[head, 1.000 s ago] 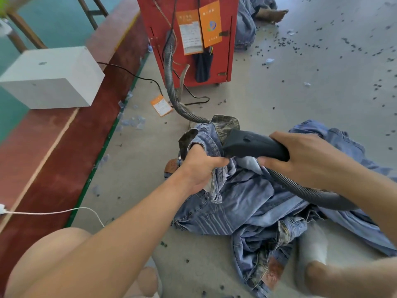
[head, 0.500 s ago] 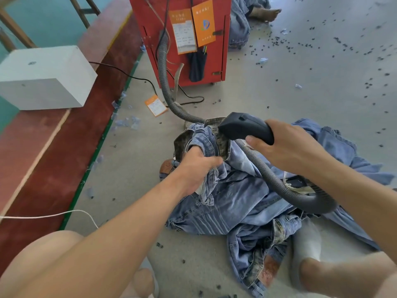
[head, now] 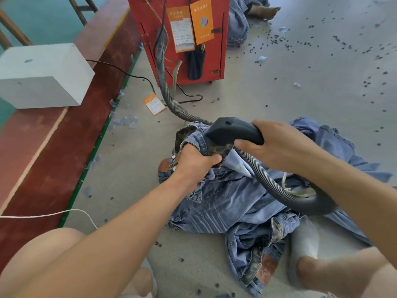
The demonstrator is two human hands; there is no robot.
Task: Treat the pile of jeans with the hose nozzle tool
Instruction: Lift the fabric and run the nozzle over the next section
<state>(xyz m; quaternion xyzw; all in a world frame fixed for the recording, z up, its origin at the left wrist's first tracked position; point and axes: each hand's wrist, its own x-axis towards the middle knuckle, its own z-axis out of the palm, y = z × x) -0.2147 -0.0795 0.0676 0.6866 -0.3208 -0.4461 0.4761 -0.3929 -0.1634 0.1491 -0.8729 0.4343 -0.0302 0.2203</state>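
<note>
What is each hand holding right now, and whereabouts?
The right hand grips the black hose nozzle by its rear handle end. The left hand bunches the jeans at the waistband.

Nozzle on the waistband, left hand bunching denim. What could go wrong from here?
1. The left hand grips the jeans right beside the nozzle; its fingers could get caught at the nozzle's mouth.
2. The hose loops across the pile under the right hand; it may snag denim or kink.
3. The hose runs back to the red machine; a far reach may tug it.
</note>
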